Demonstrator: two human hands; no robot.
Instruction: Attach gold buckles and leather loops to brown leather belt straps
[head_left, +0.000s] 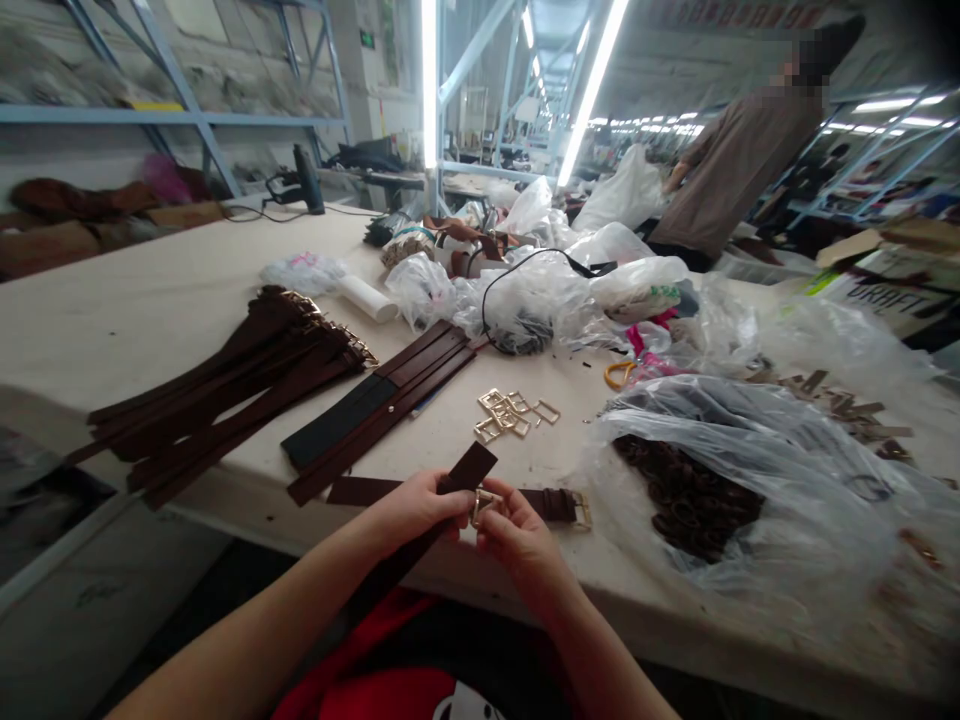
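My left hand point(429, 505) is closed on a dark brown leather belt strap point(474, 465), whose end sticks up past my fingers while the rest hangs toward my lap. My right hand point(517, 530) pinches a gold-coloured metal buckle point(484, 508) against that strap, between the two hands. Whether the leather passes through the buckle I cannot tell. Behind my hands, a belt point(551, 503) with a buckle at its right end lies flat along the table. Several loose gold buckles point(514, 412) are heaped just beyond it.
Buckled belts point(247, 390) lie fanned out at the left, beside stacked straps point(390, 400). On the right, a clear plastic bag point(810, 500) holds dark brown leather loops point(690, 495). Plastic bags point(540, 290) crowd the table's back. A person point(742, 160) stands beyond, near a cardboard box point(892, 285).
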